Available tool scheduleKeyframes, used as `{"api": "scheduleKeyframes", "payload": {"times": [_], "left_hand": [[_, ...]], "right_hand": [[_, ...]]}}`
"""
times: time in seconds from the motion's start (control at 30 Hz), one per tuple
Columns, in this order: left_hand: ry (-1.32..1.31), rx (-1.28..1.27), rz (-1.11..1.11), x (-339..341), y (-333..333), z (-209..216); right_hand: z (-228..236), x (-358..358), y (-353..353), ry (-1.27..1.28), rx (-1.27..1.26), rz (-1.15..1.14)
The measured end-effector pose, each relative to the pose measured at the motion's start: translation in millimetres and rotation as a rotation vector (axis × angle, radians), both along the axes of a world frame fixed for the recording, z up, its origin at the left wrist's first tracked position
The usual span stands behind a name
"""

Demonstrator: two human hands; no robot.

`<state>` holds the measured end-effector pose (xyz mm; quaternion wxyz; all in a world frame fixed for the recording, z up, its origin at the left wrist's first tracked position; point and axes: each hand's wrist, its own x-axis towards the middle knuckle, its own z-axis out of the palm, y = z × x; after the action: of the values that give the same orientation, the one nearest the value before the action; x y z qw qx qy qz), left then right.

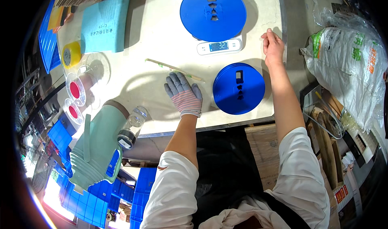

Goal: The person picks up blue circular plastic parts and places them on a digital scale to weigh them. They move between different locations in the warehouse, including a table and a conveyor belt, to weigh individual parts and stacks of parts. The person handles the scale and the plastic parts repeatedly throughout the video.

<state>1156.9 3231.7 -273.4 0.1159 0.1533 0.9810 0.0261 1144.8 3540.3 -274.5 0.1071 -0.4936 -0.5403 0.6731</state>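
Note:
My left hand (pixel 184 93), in a grey and pink-striped glove, lies flat on the table with its fingers stretched out, holding nothing. Just beyond its fingertips is a thin pale stick (pixel 173 70) with green marks. To its right sits a stack of round blue plates (pixel 238 89) with small cut-outs. Bare and loosely curled, my right hand (pixel 273 47) rests by the table's right edge; nothing shows between its fingers. Left of it is a white digital scale (pixel 201 48) with a lit display. A larger blue disc (pixel 198 17) with cut-outs lies on the scale, covering its platform.
A mint-green jug (pixel 101 136) and a clear bottle (pixel 135 122) stand at the table's near left edge. Farther left are clear spools (pixel 75 89), yellow tape (pixel 71 54) and a light-blue folder (pixel 103 27). A white sack (pixel 343 63) lies beyond the right edge.

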Motion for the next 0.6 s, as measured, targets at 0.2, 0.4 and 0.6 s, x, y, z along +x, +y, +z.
{"api": "scheduleKeyframes", "payload": {"times": [0.2, 0.4, 0.6], "left_hand": [[-0.011, 0.002, 0.002, -0.9, 1.9, 1.1], [-0.005, 0.004, -0.003, 0.4, 0.1, 0.4], [0.001, 0.023, -0.017, 1.0, -1.1, -0.8]], "right_hand": [[-0.8, 5.8, 2.9, 0.029, -0.017, 0.014], [0.2, 6.6, 2.6, 0.027, -0.028, 0.022], [-0.9, 7.2, 2.3, 0.029, -0.014, 0.013]]}}
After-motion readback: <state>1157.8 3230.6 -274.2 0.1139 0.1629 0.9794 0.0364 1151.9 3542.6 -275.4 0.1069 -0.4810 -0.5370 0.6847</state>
